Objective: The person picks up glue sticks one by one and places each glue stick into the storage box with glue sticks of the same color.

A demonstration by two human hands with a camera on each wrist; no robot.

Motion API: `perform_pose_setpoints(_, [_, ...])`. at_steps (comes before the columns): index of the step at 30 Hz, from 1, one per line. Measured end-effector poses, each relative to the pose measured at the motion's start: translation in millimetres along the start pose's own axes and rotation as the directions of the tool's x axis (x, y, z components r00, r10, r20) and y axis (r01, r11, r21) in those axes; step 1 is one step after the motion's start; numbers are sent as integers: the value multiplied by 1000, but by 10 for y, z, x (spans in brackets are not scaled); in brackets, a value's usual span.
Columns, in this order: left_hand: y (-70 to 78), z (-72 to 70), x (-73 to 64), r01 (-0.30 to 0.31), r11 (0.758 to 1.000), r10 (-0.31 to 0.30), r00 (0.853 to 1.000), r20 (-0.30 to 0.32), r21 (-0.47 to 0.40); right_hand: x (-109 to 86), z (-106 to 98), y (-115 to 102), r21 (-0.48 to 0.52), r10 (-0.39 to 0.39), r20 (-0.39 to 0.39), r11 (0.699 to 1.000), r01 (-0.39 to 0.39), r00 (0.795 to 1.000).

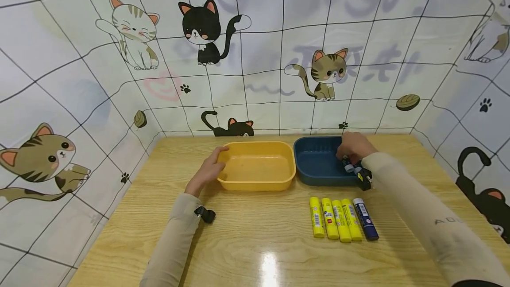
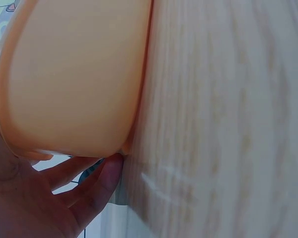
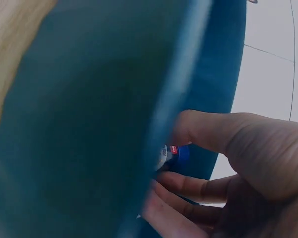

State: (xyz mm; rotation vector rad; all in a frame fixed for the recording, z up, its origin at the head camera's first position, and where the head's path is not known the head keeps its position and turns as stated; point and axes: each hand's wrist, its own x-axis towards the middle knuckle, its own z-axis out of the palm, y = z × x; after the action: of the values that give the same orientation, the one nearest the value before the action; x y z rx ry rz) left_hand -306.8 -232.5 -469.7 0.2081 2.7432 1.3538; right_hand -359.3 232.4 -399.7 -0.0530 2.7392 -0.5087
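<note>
My left hand point(image 1: 209, 169) grips the left end of a yellow plastic tray point(image 1: 255, 186); the left wrist view shows its fingers point(image 2: 92, 193) along the tray's outer wall. Inside the right end of a dark blue tray point(image 1: 318, 178) is my right hand point(image 1: 354, 145). Between its thumb and fingers it holds a glue stick point(image 3: 175, 154) with a blue cap, mostly hidden behind the tray wall in the right wrist view. White-and-dark ends of glue sticks point(image 1: 348, 165) show under that hand in the head view.
Several yellow glue sticks point(image 1: 335, 219) lie side by side in front of the blue tray. A dark blue glue stick point(image 1: 365, 219) with a white end lies at their right. Cat-printed cloth point(image 1: 263, 56) hangs behind the wooden table point(image 1: 239, 242) and at both sides.
</note>
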Motion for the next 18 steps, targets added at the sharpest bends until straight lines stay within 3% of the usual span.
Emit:
perform_pose_setpoints(6, [12,-4,0,-7,1000,7,1000,4,10,35,86,9,-65,-26,-27,998,25,999])
perform_pose_setpoints(18, [11,-4,-11,-1,1000,1,1000,-4,14,-54,110,15,-93,-21,-87,996,13,996])
